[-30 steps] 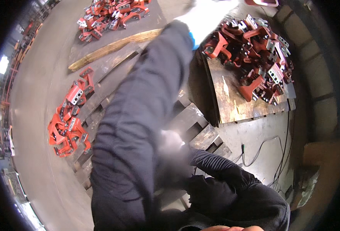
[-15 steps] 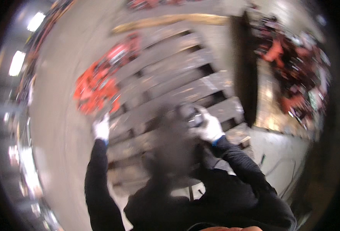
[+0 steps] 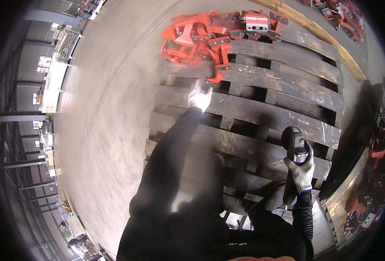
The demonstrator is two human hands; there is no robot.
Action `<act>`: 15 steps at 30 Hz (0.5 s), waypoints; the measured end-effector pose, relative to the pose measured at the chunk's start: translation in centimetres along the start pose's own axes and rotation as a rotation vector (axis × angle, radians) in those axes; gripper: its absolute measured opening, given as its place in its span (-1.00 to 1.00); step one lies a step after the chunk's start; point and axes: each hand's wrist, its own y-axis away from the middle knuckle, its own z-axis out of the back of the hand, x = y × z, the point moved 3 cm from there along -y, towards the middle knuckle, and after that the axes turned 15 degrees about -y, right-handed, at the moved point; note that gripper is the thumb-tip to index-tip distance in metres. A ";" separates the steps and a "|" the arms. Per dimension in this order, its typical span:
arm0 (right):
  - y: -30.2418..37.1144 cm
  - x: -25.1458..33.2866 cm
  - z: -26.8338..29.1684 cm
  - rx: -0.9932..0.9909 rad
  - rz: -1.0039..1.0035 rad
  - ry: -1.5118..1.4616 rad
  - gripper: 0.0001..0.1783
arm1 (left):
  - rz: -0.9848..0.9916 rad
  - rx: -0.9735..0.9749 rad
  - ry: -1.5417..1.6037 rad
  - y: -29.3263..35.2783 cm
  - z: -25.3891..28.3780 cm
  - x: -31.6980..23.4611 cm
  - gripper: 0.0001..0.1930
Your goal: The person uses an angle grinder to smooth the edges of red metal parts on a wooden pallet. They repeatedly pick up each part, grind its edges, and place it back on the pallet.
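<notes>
My right hand, in a whitish glove, is wrapped round a dark angle grinder, its round head pointing away from me above the pallet. My left hand, gloved and washed out by glare, reaches forward over the pallet's left side. Its fingers look spread, with nothing seen between them. Just beyond the fingertips is the lower end of a red metal bracket; whether they touch, I cannot tell. It belongs to a cluster of red metal parts at the pallet's far left, beside a red piece with a silver block.
A dark slatted wooden pallet with gaps lies before me. Beyond it runs a wooden beam. More red parts stand at the far right and in a wooden-floored stack on the right. Shelving and people appear far left.
My view has swung left, so the pallet and red parts sit further right. The left hand still reaches out near the red parts; the right keeps hold of the grinder.
</notes>
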 end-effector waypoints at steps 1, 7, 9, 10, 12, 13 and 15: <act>-0.4 -0.1 -0.1 -0.017 -0.018 -0.040 0.00 | -0.022 -0.024 -0.132 -0.7 0.5 -1.7 -0.49; -2.8 0.3 -2.0 -0.001 -0.125 -0.160 0.02 | -0.075 0.026 -0.028 -8.2 1.5 -4.5 -0.69; -3.6 0.0 -2.3 0.018 -0.110 -0.149 0.02 | -0.139 0.060 -0.054 -11.2 -0.4 -3.6 -0.69; -3.9 -0.5 -2.3 0.013 -0.088 -0.118 0.02 | -0.203 0.047 -0.179 -12.4 -0.8 -5.1 -0.69; -4.4 0.6 -3.0 0.003 -0.089 -0.047 0.01 | -0.342 0.165 -0.204 -12.7 -1.3 -7.1 -0.66; -4.7 0.6 -2.9 -0.005 -0.107 -0.020 0.02 | -0.417 0.224 -0.214 -12.7 -0.9 -8.8 -0.65; -5.1 0.7 -2.8 -0.006 -0.138 0.028 0.04 | -0.341 0.296 -0.314 -11.0 -0.4 -9.9 -0.63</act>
